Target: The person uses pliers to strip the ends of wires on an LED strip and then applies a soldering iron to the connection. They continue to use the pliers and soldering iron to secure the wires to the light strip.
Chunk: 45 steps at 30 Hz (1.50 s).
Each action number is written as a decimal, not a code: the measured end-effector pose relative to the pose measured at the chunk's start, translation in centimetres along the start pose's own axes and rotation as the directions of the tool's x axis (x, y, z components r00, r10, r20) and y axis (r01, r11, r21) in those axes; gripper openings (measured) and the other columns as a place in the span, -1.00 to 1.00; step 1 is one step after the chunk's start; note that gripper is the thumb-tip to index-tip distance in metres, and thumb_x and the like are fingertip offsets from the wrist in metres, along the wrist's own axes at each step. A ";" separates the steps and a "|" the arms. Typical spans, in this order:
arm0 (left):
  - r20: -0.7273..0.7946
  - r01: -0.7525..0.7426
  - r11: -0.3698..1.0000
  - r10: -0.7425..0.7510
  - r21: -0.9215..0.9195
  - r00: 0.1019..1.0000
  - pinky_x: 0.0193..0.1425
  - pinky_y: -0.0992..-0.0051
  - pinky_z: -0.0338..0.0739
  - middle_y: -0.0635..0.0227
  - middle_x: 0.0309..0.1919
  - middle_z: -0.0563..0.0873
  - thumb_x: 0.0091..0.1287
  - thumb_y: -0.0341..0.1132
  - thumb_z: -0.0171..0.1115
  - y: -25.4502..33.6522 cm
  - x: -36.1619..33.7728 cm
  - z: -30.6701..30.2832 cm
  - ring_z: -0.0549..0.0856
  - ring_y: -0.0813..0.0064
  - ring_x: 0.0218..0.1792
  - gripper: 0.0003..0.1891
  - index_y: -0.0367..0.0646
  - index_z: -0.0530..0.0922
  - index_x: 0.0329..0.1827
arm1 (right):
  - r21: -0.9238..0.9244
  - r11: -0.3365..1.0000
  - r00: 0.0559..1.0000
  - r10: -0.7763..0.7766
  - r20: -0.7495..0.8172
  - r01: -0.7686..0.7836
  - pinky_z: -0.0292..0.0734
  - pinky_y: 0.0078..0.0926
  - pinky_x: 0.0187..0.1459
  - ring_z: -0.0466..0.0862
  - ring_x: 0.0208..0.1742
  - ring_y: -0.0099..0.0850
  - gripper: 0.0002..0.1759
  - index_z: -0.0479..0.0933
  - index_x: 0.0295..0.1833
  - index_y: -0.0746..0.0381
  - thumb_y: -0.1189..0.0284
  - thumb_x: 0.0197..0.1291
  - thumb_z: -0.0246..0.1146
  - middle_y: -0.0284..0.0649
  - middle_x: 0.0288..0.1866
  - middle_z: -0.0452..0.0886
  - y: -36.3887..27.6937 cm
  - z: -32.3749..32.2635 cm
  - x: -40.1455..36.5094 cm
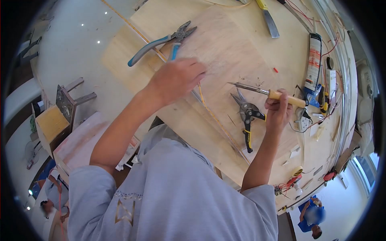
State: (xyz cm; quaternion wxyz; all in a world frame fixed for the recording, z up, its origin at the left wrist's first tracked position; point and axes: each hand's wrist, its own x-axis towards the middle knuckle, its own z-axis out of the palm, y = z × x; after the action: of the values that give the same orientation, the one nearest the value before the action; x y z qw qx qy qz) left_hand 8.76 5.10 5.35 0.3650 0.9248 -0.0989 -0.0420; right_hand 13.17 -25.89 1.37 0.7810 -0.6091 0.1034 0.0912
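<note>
- Pale wooden worktable (193, 132) in a room with a glossy light floor; at least two other people are in the background, one in grey (54, 190) at lower left and one in blue (311, 215) at lower right.
- One soldering iron (277, 95), tool in the right hand, held above the table with its metal tip pointing left.
- Right hand (279, 110): one, fingers closed around the wooden handle.
- One narrow yellow-orange strip (213, 113) with a metal edge, running diagonally from upper left to lower right, passing under the left hand.
- Left hand (177, 78): one, fingers curled together and slightly blurred; whether it pinches anything cannot be told.
- Two cutting or gripping tools: blue-and-grey pliers (175, 39), jaws spread, just beyond the left hand; black-and-yellow snips (247, 112), also spread, near the right hand.
- One small red piece (275, 70) beyond the iron.
- One yellow-handled scraper (269, 23) at the top.
- One sealant tube (313, 62) at the right, beside red wires (332, 49), too tangled to count.
</note>
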 end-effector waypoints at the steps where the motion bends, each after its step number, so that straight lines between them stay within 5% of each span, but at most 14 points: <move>1: 0.032 0.050 0.999 -0.050 -0.004 0.998 -0.23 0.34 0.53 0.24 -0.38 0.60 0.18 -0.43 0.27 0.0 -1.5 -1.0 0.62 0.20 -0.32 -0.93 -0.20 0.57 -0.31 | -0.003 0.999 0.999 0.033 0.002 -0.033 0.39 -0.61 -0.54 0.49 -0.57 -0.54 -0.70 0.48 -0.13 0.35 0.28 0.39 0.11 -0.22 -0.51 0.52 0.0 1.5 -0.6; 5: -0.004 0.105 0.994 -0.105 0.042 0.994 -0.25 0.36 0.54 0.26 -0.38 0.59 0.14 -0.46 0.30 -0.7 -4.1 -0.6 0.62 0.21 -0.33 -0.91 -0.21 0.58 -0.31 | -0.079 0.994 0.995 0.086 0.055 -0.081 0.39 -0.60 -0.53 0.46 -0.58 -0.54 -0.72 0.48 -0.15 0.35 0.30 0.38 0.11 -0.22 -0.50 0.54 1.7 4.6 -0.7; 18: -0.077 -0.051 0.984 0.065 0.170 0.995 -0.23 0.38 0.56 0.32 -0.36 0.58 0.04 -0.51 0.28 -2.9 -3.8 1.0 0.62 0.31 -0.24 -0.86 -0.19 0.56 -0.33 | -0.235 0.965 0.989 0.131 0.061 -0.114 0.34 -0.69 -0.56 0.46 -0.62 -0.59 -0.70 0.50 -0.22 0.32 0.26 0.38 0.12 -0.29 -0.55 0.53 2.8 6.2 0.4; 29: -0.052 -0.096 0.978 0.108 0.186 0.993 -0.17 0.36 0.53 0.30 -0.37 0.51 0.08 -0.43 0.11 -3.0 -3.6 1.5 0.56 0.30 -0.23 -0.96 -0.16 0.48 -0.42 | -0.202 0.971 0.985 0.149 0.081 -0.131 0.36 -0.68 -0.57 0.49 -0.61 -0.55 -0.69 0.52 -0.20 0.32 0.25 0.36 0.13 -0.25 -0.54 0.55 2.8 5.9 0.7; 45: -0.066 -0.113 0.981 0.125 0.159 0.990 -0.21 0.41 0.56 0.34 -0.33 0.57 0.02 -0.51 0.21 -3.6 -3.6 1.2 0.60 0.33 -0.21 -0.86 -0.21 0.57 -0.32 | -0.196 0.952 0.961 0.257 0.100 -0.234 0.42 -0.64 -0.53 0.51 -0.58 -0.53 -0.69 0.51 -0.15 0.32 0.25 0.38 0.12 -0.25 -0.51 0.55 2.8 5.8 1.0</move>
State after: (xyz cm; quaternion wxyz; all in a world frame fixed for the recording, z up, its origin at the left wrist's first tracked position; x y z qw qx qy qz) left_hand 5.61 7.64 2.01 0.2976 0.9436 -0.1432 0.0229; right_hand 13.72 -19.59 -0.15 0.7094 -0.6536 0.1207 0.2345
